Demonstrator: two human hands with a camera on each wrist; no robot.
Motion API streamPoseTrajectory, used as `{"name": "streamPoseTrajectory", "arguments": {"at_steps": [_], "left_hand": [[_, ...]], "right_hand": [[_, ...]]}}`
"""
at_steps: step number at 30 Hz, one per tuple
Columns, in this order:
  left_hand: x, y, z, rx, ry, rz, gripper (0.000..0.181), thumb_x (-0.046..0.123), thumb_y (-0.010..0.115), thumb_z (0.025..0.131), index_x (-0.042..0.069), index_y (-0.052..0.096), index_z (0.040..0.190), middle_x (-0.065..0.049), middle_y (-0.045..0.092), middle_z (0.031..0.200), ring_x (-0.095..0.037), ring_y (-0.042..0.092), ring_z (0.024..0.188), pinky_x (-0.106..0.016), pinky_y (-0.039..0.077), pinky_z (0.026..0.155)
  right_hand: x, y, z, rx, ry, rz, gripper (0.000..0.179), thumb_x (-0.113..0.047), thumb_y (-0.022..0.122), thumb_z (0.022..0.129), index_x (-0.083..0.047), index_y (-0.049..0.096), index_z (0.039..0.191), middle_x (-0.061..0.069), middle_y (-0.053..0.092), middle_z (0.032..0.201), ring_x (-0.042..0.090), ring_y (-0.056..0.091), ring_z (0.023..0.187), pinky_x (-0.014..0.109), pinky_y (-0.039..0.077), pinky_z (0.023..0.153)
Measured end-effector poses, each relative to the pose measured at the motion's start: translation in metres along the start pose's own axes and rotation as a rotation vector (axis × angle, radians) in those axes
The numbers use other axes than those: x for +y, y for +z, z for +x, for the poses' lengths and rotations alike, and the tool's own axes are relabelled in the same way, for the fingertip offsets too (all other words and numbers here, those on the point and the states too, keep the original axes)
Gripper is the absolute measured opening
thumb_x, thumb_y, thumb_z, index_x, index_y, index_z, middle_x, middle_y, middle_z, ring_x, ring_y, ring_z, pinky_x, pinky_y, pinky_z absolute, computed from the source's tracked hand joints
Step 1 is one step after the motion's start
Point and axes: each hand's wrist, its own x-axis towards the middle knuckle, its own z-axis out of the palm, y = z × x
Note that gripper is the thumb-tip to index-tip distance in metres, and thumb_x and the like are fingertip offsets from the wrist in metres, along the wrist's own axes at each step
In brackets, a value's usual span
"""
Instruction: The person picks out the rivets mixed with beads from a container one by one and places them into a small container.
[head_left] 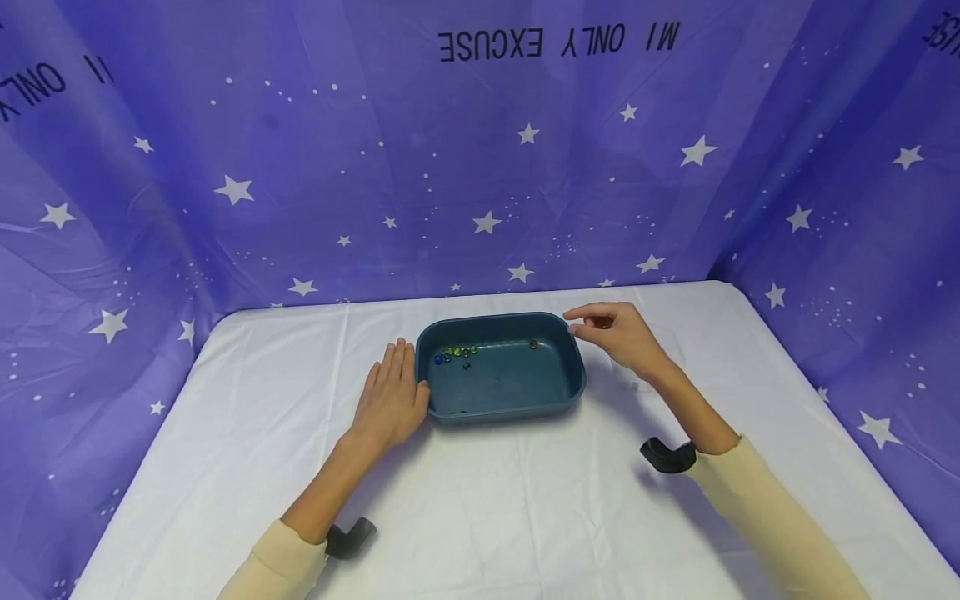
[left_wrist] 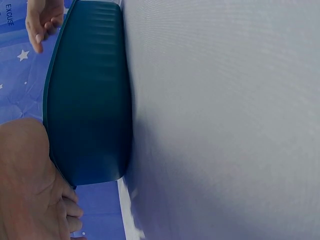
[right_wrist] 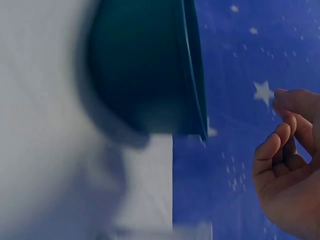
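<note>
A dark teal rectangular basin (head_left: 498,412) holds several small glass marbles. Blue, green and yellow ones (head_left: 457,352) cluster toward its back left, and a brownish marble (head_left: 533,343) lies apart near the back right. My left hand (head_left: 390,396) lies along the basin's left end, fingers straight, thumb at the rim; its palm shows beside the wall in the left wrist view. Just off the back right corner is my right hand (head_left: 622,337), above rim height. Its index finger and thumb stand apart, the other fingers loosely curled, with nothing visible held.
A clear, see-through container (head_left: 648,358) sits on the white-covered table (head_left: 480,500) under and right of my right hand. Purple star-printed curtains (head_left: 487,167) stand behind the table and along both sides. A black strap piece (head_left: 667,456) juts from the right wrist.
</note>
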Motion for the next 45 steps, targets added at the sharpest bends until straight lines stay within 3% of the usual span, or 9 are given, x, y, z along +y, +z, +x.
{"name": "streamPoseTrajectory", "arguments": {"at_steps": [3, 8, 15, 23, 28, 35, 45], "left_hand": [[-0.001, 0.001, 0.000, 0.002, 0.001, -0.008, 0.066, 0.028, 0.036, 0.105, -0.011, 0.014, 0.154, -0.026, 0.009, 0.162, -0.039, 0.006, 0.150, -0.055, 0.010, 0.118], [-0.001, 0.001, 0.001, 0.005, 0.006, -0.009, 0.066, 0.028, 0.037, 0.105, -0.011, 0.015, 0.154, -0.026, 0.010, 0.162, -0.038, 0.007, 0.150, -0.055, 0.011, 0.118], [-0.001, 0.001, 0.000, 0.018, 0.010, -0.009, 0.066, 0.027, 0.037, 0.105, -0.012, 0.016, 0.154, -0.027, 0.012, 0.162, -0.040, 0.010, 0.149, -0.055, 0.011, 0.118], [-0.002, 0.001, 0.000, 0.022, 0.012, -0.008, 0.066, 0.027, 0.038, 0.105, -0.012, 0.016, 0.154, -0.026, 0.011, 0.162, -0.040, 0.009, 0.149, -0.056, 0.013, 0.117], [-0.001, 0.001, 0.000, 0.028, 0.016, -0.017, 0.066, 0.026, 0.039, 0.105, -0.012, 0.017, 0.154, -0.027, 0.012, 0.162, -0.039, 0.009, 0.149, -0.056, 0.013, 0.117], [0.000, 0.001, 0.000, 0.020, 0.012, -0.013, 0.066, 0.027, 0.038, 0.105, -0.011, 0.017, 0.154, -0.026, 0.011, 0.162, -0.039, 0.008, 0.150, -0.056, 0.013, 0.117], [0.000, 0.001, 0.001, 0.017, 0.014, -0.014, 0.066, 0.026, 0.038, 0.105, -0.012, 0.016, 0.154, -0.027, 0.011, 0.162, -0.040, 0.009, 0.149, -0.056, 0.012, 0.117]], "right_hand": [[0.014, 0.017, 0.011, -0.047, 0.003, 0.041, 0.026, -0.010, 0.071, 0.093, 0.003, 0.072, 0.116, 0.014, 0.059, 0.079, 0.024, 0.049, 0.067, 0.027, 0.040, 0.058], [0.015, 0.045, 0.020, -0.114, 0.004, 0.082, 0.027, -0.008, 0.069, 0.094, 0.006, 0.071, 0.117, 0.021, 0.065, 0.089, 0.036, 0.055, 0.076, 0.027, 0.045, 0.062], [0.019, 0.079, 0.028, -0.177, -0.034, 0.082, 0.025, -0.010, 0.071, 0.093, 0.001, 0.074, 0.115, 0.005, 0.069, 0.091, 0.029, 0.063, 0.083, 0.032, 0.053, 0.072], [0.021, 0.108, 0.037, -0.251, -0.017, 0.035, 0.024, -0.012, 0.072, 0.093, -0.001, 0.075, 0.114, 0.004, 0.071, 0.092, 0.028, 0.064, 0.083, 0.031, 0.051, 0.070], [0.023, 0.119, 0.043, -0.303, -0.025, 0.027, 0.024, -0.008, 0.069, 0.094, 0.004, 0.073, 0.114, 0.013, 0.073, 0.106, 0.016, 0.066, 0.087, 0.029, 0.052, 0.072], [0.021, 0.124, 0.051, -0.360, -0.001, -0.007, 0.025, -0.006, 0.070, 0.093, 0.001, 0.073, 0.116, 0.012, 0.072, 0.109, 0.015, 0.067, 0.092, 0.029, 0.053, 0.076], [0.023, 0.128, 0.058, -0.405, 0.020, -0.054, 0.028, -0.006, 0.073, 0.090, 0.001, 0.073, 0.117, 0.002, 0.070, 0.091, 0.013, 0.061, 0.080, 0.028, 0.050, 0.070]]}}
